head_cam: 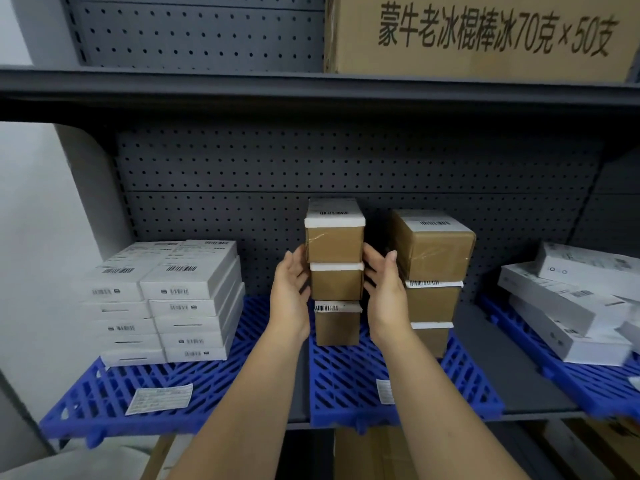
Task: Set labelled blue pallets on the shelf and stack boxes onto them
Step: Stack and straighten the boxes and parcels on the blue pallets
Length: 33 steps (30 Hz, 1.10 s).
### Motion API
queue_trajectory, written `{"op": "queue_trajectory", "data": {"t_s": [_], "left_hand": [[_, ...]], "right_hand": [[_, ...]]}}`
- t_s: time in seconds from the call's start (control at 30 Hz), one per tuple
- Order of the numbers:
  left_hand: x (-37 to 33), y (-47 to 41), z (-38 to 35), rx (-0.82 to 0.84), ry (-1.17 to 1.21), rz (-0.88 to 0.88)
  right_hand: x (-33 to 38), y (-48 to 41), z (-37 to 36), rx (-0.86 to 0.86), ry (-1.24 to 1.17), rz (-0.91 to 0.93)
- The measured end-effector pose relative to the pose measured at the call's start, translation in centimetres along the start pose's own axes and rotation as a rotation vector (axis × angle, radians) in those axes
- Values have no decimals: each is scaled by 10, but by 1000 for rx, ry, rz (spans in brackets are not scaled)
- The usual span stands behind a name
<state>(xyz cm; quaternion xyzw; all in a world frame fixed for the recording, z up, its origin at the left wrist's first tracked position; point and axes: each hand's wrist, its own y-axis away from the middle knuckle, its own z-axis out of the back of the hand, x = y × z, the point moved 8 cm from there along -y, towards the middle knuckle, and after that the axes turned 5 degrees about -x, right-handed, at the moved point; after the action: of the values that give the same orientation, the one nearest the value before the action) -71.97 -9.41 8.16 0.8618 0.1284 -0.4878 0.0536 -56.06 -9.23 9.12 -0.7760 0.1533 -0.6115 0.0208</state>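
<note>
Grey pegboard shelf [491, 375] already carries three blue pallets [114, 393], each loaded with boxes [187, 292]. Your left hand [291, 289] and right hand [384, 289], fingers nearly straight, press either side of the brown box stack [335, 282] on the middle pallet [346, 386]. Stacking looks nearly done; this column wants squaring.

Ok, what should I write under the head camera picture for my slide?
Left hand and right hand touch a three-box brown stack on the middle blue pallet.
</note>
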Motion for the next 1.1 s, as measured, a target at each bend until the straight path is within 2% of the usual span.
{"op": "queue_trajectory", "data": {"t_s": [0.17,0.47,0.6,0.8,1.1], "left_hand": [[0,4,2,27,-40,-19],[3,3,4,40,-126,-46],[16,3,18,-2,-142,-11],[42,16,21,35,-160,58],[49,32,24,81,-125,57]], "right_hand": [[-8,1,0,11,-109,-65],[-8,3,4,19,-22,-37],[-17,12,14,-47,50,7],[-44,24,13,7,-2,-125],[-49,44,33,-18,-24,-73]]}}
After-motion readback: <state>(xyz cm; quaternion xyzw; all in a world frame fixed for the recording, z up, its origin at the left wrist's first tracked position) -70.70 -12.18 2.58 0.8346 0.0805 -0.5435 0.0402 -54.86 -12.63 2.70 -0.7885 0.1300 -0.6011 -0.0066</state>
